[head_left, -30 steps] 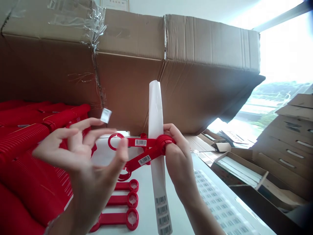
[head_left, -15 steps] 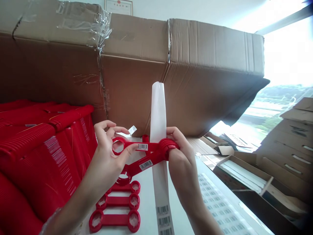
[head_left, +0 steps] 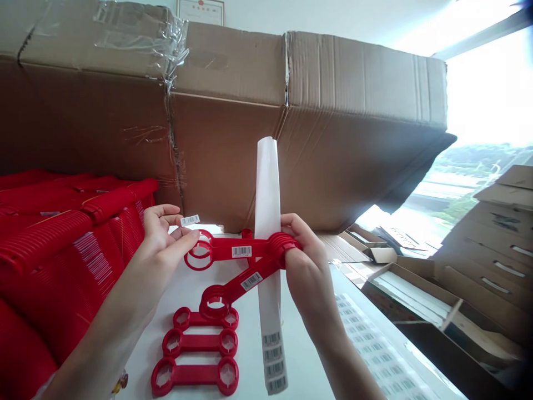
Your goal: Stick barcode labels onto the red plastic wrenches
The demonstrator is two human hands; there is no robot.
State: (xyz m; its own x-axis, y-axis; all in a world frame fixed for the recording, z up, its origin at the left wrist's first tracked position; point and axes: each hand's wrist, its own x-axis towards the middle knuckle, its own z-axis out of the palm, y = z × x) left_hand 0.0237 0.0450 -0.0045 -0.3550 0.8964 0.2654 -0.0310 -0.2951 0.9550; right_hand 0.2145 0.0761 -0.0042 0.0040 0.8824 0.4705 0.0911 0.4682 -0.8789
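My right hand (head_left: pixel 306 269) is closed around one end of a fanned bunch of red plastic bars with ring ends (head_left: pixel 250 272). Two bars in it show white barcode labels. A long white strip of barcode labels (head_left: pixel 268 194) stands behind the bars, against the fingers of the same hand. Just left of the bunch's far rings, my left hand (head_left: pixel 166 236) has a small barcode label (head_left: pixel 190 220) at its fingertips. Its thumb is close to the upper ring; I cannot tell whether they touch. Below, three similar red bars (head_left: pixel 200 343) lie in a row on the white table (head_left: pixel 245 383).
Bundled red bars (head_left: pixel 83 233) are piled at the left, many bearing labels. Large cardboard boxes (head_left: pixel 233 139) form a wall behind the table. A sheet of barcode labels (head_left: pixel 375 350) lies at the right, beside open cardboard boxes (head_left: pixel 416 294).
My left thumb has come off the label on the upper bar, and my left hand has moved left and back with a loose label. The two front bars are spread farther apart.
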